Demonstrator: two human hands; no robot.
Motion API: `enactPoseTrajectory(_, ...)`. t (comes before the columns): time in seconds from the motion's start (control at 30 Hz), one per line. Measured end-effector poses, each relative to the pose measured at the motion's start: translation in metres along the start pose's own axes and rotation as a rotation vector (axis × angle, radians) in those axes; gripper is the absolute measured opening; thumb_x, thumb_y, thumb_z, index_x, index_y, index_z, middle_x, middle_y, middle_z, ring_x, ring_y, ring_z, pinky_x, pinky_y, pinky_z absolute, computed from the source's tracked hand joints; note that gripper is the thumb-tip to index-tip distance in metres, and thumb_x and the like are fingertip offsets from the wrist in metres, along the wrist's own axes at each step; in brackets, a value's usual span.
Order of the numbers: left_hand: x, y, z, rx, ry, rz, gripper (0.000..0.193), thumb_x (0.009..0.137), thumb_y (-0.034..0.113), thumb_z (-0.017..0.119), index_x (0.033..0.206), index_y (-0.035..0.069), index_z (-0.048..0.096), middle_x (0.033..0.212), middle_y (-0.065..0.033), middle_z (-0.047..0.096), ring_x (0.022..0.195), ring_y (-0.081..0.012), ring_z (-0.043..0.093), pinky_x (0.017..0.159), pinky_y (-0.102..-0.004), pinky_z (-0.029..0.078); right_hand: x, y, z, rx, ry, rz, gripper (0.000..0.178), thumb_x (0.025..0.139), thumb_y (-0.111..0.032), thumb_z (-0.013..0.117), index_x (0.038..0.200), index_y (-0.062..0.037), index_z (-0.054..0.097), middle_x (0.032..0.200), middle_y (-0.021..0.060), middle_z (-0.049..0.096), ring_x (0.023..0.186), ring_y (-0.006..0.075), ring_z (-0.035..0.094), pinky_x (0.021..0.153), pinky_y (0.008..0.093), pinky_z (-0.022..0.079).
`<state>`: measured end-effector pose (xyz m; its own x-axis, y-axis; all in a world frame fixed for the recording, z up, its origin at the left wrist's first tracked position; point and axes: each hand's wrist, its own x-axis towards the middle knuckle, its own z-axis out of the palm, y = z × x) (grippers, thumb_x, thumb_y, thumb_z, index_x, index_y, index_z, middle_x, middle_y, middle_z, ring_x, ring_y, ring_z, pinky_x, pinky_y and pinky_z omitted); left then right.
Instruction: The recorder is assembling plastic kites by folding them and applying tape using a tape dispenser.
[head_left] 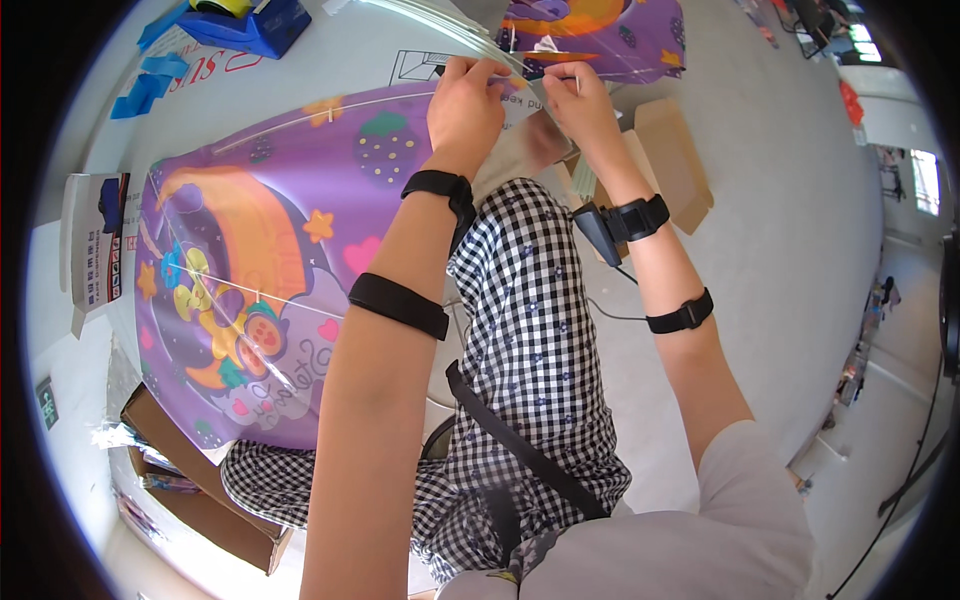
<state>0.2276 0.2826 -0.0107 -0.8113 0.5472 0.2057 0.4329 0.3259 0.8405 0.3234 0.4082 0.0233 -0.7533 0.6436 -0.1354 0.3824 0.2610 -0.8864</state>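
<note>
Both my hands meet at the top middle, fingers pinched close together. My left hand [468,108] and my right hand [580,105] grip the upper part of a clear plastic bag [523,108] with print on it. The bag hangs between them; its exact edges are hard to make out. A thin pale strip shows at the right fingers. Left of my left hand spreads a large purple sheet [330,200] with cartoon moon, strawberry and star prints and thin white lines across it. A second purple printed sheet [600,45] lies just beyond my hands.
Long thin clear-white strips [440,22] lie at the far edge. A blue tape dispenser [255,32] stands far left on the white table [370,60]. A white carton [95,240] is at left. Open cardboard boxes lie right [675,160] and lower left [190,480].
</note>
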Motion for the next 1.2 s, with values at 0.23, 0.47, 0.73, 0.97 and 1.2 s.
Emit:
enactPoseTrajectory(0.23,0.001,-0.002,-0.001,-0.026,-0.026,0.029,0.018,0.085,0.005,0.063,0.098,0.014,0.071,0.104,-0.0049,0.06,0.084,-0.02,0.065,0.07,-0.0299,0.052,-0.008,-0.01,-0.007,0.437,-0.096,0.117,0.027,0.092,-0.005,0.053,0.118,-0.0004,0.048,0.086,0.0084,0.064,0.057,0.0046,0.043,0.045,0.019,0.03)
enactPoseTrajectory(0.47,0.001,-0.004,0.001,-0.03,-0.019,0.038,0.017,0.085,0.005,0.063,0.097,0.013,0.071,0.104,-0.0045,0.06,0.083,-0.0187,0.065,0.069,-0.0298,0.052,-0.02,-0.004,-0.018,0.058,-0.122,0.094,0.039,0.083,-0.007,0.068,0.118,-0.0013,0.052,0.09,0.0067,0.066,0.064,0.0068,0.053,0.052,0.0222,0.04)
enactPoseTrajectory(0.73,0.001,-0.002,0.001,0.018,-0.021,0.021,0.015,0.085,0.007,0.063,0.096,0.013,0.071,0.105,-0.0034,0.06,0.081,-0.0192,0.065,0.069,-0.0309,0.052,-0.031,0.003,-0.007,-0.42,0.052,-0.225,0.036,0.081,-0.007,0.063,0.114,-0.0018,0.05,0.082,0.0145,0.067,0.081,0.0315,0.067,0.07,0.039,0.052)
enactPoseTrajectory(0.97,0.0,-0.002,0.001,-0.02,-0.027,0.0,0.016,0.083,0.009,0.06,0.093,0.015,0.071,0.107,-0.0023,0.06,0.098,-0.0251,0.061,0.079,-0.0366,0.051,-0.021,0.015,-0.008,-0.545,0.142,-0.351,0.04,0.079,-0.008,0.066,0.115,-0.0019,0.048,0.094,0.0165,0.068,0.08,0.0343,0.067,0.067,0.0419,0.052)
enactPoseTrajectory(1.2,0.001,-0.003,-0.001,-0.018,-0.038,-0.009,0.016,0.082,0.008,0.059,0.092,0.015,0.071,0.105,-0.0024,0.06,0.097,-0.0255,0.06,0.079,-0.037,0.051,-0.014,0.029,-0.041,0.124,-0.087,0.22,0.038,0.08,-0.013,0.074,0.114,-0.0032,0.059,0.096,0.0063,0.068,0.064,0.0071,0.056,0.049,0.0208,0.041)
